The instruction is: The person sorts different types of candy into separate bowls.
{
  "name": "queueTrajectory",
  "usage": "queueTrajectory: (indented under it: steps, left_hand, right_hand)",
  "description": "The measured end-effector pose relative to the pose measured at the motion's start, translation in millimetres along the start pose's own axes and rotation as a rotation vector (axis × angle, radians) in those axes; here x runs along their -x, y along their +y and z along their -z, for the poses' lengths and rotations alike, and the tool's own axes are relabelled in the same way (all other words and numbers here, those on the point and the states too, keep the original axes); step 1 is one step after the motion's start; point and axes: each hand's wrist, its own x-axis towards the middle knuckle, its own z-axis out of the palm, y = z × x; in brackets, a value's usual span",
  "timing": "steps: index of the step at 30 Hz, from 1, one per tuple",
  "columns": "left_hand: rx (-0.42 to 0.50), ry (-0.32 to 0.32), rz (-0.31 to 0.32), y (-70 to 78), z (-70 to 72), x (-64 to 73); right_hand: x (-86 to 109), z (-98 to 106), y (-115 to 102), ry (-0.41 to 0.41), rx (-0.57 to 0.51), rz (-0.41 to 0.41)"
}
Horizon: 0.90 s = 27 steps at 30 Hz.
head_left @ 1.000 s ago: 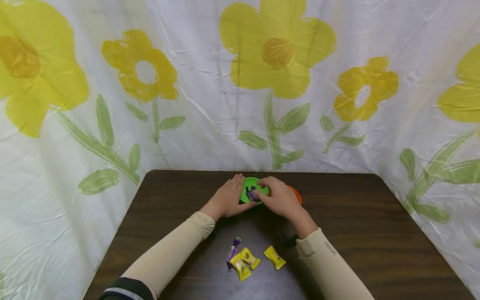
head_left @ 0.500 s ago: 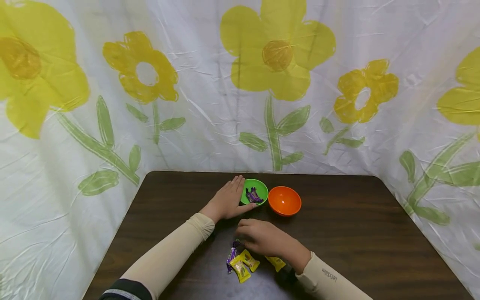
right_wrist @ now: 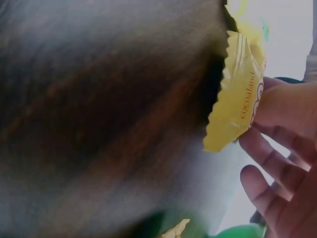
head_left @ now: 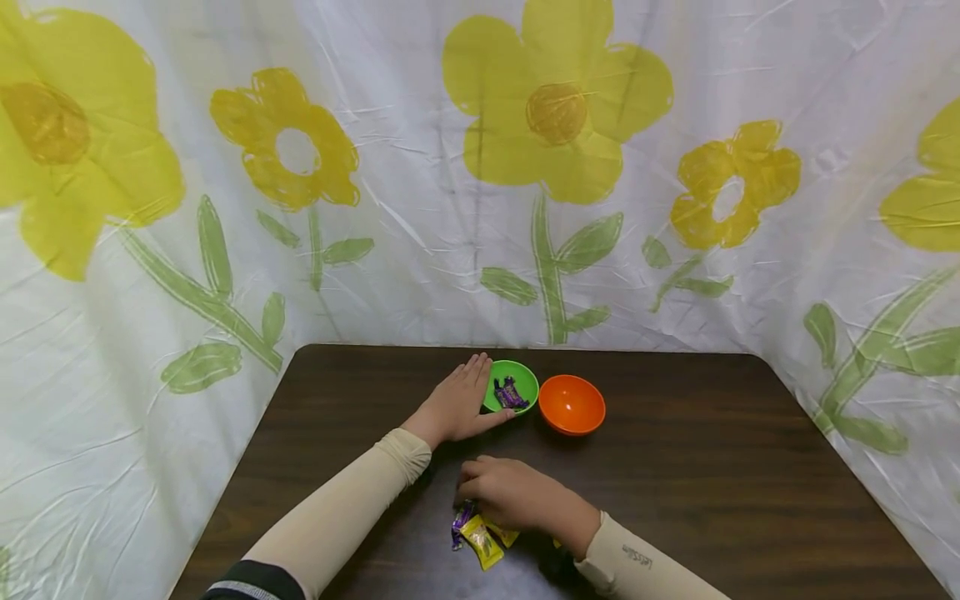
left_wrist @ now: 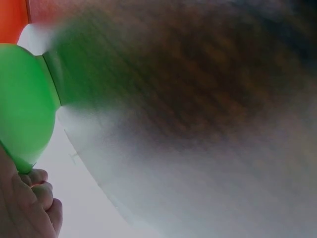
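My left hand (head_left: 457, 400) rests against the left side of a green bowl (head_left: 527, 382), fingers extended and thumb along its near edge. Purple-wrapped candies (head_left: 510, 393) lie inside that bowl. My right hand (head_left: 517, 497) is low over the table, fingers bent at the upper end of a purple-wrapped candy (head_left: 459, 532); I cannot tell whether they pinch it. Beside it lies a yellow-wrapped candy (head_left: 482, 543), and the hand partly covers two more. In the right wrist view, a yellow wrapper (right_wrist: 235, 94) overlaps the thumb of the right hand (right_wrist: 292, 144).
An orange bowl (head_left: 573, 403) stands just right of the green one, with nothing inside. The dark wooden table (head_left: 712, 467) reaches back to a white curtain (head_left: 420, 275) printed with yellow flowers.
My right hand has left the green bowl, come back toward me and moved left to the purple candy on the table, uncovering the orange bowl. The left hand keeps its place.
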Motion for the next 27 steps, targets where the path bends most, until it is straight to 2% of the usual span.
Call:
queueTrajectory:
  steps: [6, 10, 15, 18, 22, 24, 27]
  left_hand:
    - [0.005, -0.002, -0.006, 0.0, -1.5, 0.5]
    - [0.002, 0.0, -0.005, 0.0, -0.5, 1.0]
    - [0.004, 0.002, -0.003, -0.1, 0.8, 0.5]
    - [0.006, -0.004, 0.006, -1.0, -0.4, 0.2]
    - [-0.018, -0.008, 0.005, -1.4, -1.2, 0.1]
    - [-0.036, -0.004, -0.001, -1.3, -0.9, -0.1]
    - [-0.033, 0.0, -0.005, 0.1, -0.8, -0.5]
  right_hand:
    - [2.0, 0.8, -2.8, 0.02, -0.002, -0.007]
    - [8.7, 5.3, -2.2, 0.071, -0.008, -0.025]
    - [23.0, 15.4, 3.9, 0.157, -0.093, -0.075]
    - [32.0, 23.0, 10.9, 0.239, -0.15, -0.104]
    - [41.2, 38.3, 24.2, 0.393, -0.224, -0.167]
    - [43.3, 45.8, 33.2, 0.475, -0.258, -0.219]
    - [45.0, 51.8, 47.2, 0.577, -0.287, -0.339]
